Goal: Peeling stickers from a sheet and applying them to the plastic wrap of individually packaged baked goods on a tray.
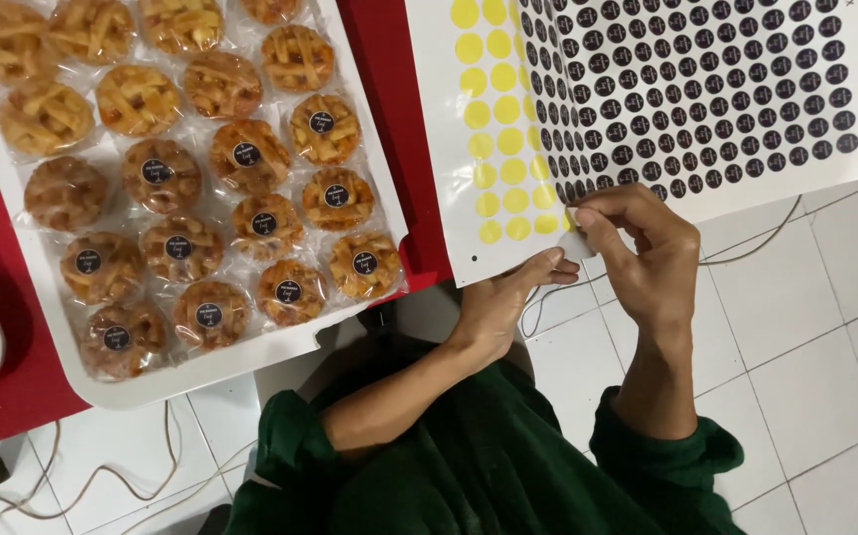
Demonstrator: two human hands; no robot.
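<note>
Fingers point(588, 220) of the right hand point(647, 253) curl in tight and pinch at the edge of the sticker sheet point(667, 109), right where the round black stickers point(706, 89) meet the yellow spots point(498, 119). I cannot tell if a sticker is between the fingertips. That wrist bends up, and the arm comes straight from the green sleeve point(667, 461) below.

Under the sheet's bottom edge sits the left hand point(508, 297). Its fingers lie flat and close together, and they touch the white paper from below to hold it up. The left arm slants across from the other green sleeve.

The sheet lies partly on the red worktop point(389, 99) and partly hangs out over the white floor tiles point(825, 327).

On the left, well apart from both hands, rests a white tray point(251, 362) full of small lattice pies in clear wrap point(137, 99). Many pies near the front have a black sticker on top. The ones at the back have none.

A thin cable point(102, 476) lies on the floor.
</note>
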